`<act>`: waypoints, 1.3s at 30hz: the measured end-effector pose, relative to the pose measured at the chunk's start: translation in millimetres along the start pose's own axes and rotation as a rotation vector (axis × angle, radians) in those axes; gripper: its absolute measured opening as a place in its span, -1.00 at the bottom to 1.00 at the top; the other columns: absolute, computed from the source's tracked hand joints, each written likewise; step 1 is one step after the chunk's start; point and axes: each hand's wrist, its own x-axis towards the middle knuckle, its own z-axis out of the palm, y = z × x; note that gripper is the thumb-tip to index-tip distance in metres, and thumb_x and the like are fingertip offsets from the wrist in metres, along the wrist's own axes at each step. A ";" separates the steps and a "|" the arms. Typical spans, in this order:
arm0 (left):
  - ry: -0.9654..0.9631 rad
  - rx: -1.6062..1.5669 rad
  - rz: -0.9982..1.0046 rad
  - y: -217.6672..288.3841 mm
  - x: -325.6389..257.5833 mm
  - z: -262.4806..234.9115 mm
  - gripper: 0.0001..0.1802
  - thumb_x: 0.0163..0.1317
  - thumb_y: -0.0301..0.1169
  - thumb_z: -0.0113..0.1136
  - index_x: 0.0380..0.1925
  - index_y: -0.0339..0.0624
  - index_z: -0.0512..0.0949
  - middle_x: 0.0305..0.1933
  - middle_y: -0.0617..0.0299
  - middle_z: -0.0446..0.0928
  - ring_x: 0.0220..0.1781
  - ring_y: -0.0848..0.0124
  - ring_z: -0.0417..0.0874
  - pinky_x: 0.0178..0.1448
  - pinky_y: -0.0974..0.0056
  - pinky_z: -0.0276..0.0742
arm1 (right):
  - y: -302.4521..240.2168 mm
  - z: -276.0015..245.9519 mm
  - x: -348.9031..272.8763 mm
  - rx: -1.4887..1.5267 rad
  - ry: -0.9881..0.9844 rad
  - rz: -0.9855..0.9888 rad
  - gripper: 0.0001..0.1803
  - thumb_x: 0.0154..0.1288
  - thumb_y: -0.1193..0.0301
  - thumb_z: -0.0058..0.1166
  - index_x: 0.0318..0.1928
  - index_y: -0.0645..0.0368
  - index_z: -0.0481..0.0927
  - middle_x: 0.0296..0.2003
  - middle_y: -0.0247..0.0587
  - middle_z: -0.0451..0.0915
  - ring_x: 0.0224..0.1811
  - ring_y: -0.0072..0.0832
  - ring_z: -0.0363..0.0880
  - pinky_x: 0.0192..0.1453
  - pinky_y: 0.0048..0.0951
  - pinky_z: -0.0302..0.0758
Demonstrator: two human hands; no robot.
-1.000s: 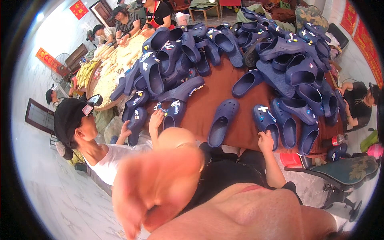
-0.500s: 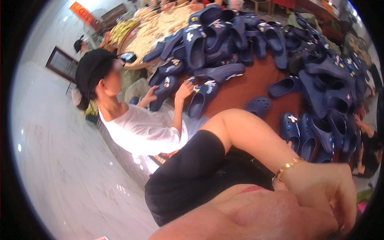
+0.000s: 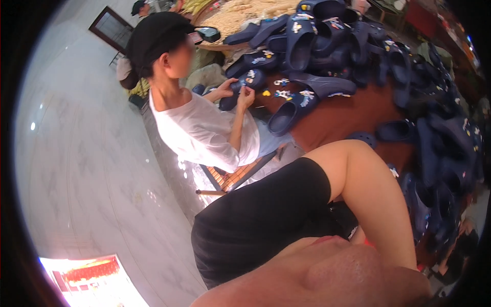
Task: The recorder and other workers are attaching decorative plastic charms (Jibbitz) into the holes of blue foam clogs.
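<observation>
My left arm (image 3: pixel 378 199), bare below a black sleeve (image 3: pixel 255 220), bends across the lower middle with its elbow raised. Its forearm runs down to the right, and the hand on it is hidden. My right hand does not show. Beyond my elbow, a navy clog (image 3: pixel 393 131) and a perforated clog toe (image 3: pixel 362 138) lie on the reddish-brown surface (image 3: pixel 327 120). To the left, a co-worker in a white shirt (image 3: pixel 204 128) holds a navy clog (image 3: pixel 253 78), the fingers pinched at its upper. Small charms (image 3: pixel 283 94) lie near another decorated clog (image 3: pixel 289 116).
A large heap of navy clogs (image 3: pixel 302 48) lies at the back, and more clogs (image 3: pixel 440 153) crowd the right. Behind them is a pale beige heap (image 3: pixel 245 13). The co-worker sits on a low slatted stool (image 3: pixel 238 176) on a pale, shiny floor (image 3: pixel 102 163).
The view has turned, shifting the clogs and co-worker rightward. My left hand with its gold bracelet has gone out of sight. The co-worker's hands have come closer together at the clog.
</observation>
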 end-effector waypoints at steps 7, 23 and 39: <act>-0.214 0.259 0.097 -7.5 -19.3 1.9 -0.66 0.08 -0.21 0.22 -0.29 -0.27 0.54 -0.39 0.16 0.49 -0.44 0.32 0.50 -0.39 0.25 0.39 | 2.5 -34.5 -10.3 0.009 0.041 0.098 -0.80 0.01 0.51 -0.02 -0.29 0.00 0.54 -0.26 -0.02 0.39 -0.30 -0.05 0.46 -0.28 -0.17 0.42; 0.630 0.845 0.297 150.4 -73.9 -63.6 -0.60 -0.01 -0.35 0.18 -0.11 -0.19 0.43 -0.25 0.20 0.48 -0.25 0.41 0.50 -0.20 0.32 0.39 | -3.1 -40.8 -0.1 0.084 0.053 0.121 -0.83 0.01 0.48 -0.02 -0.34 0.00 0.55 -0.29 -0.03 0.39 -0.29 -0.08 0.47 -0.25 -0.18 0.45; 0.496 1.495 0.991 183.7 -63.3 -107.2 -0.48 0.13 -0.04 -0.08 0.04 -0.05 0.33 0.03 0.22 0.37 0.03 0.34 0.37 0.10 0.14 0.21 | 8.6 -25.3 -5.4 -0.031 0.108 0.040 -0.88 -0.04 0.47 0.00 -0.43 -0.04 0.53 -0.33 0.03 0.36 -0.37 -0.01 0.45 -0.30 -0.11 0.43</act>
